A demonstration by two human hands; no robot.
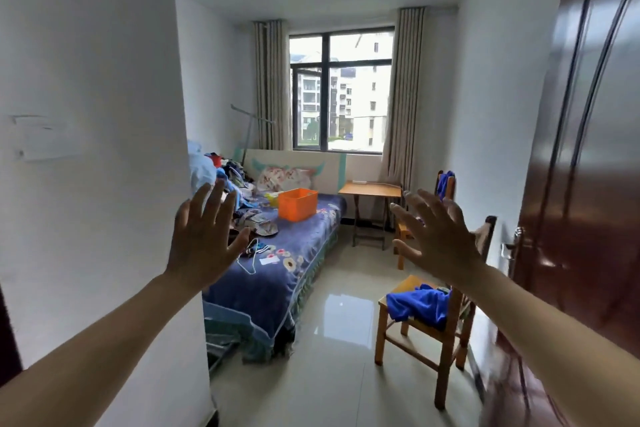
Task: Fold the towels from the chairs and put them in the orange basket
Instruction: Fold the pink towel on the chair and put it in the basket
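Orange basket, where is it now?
Head view, centre-left: the orange basket sits on the blue floral bed, in front of the floral pillow, left of the small wooden table.

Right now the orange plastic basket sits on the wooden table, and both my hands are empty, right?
No. The head view shows the orange plastic basket on the blue floral bed, not the wooden table. Left hand and right hand are empty.
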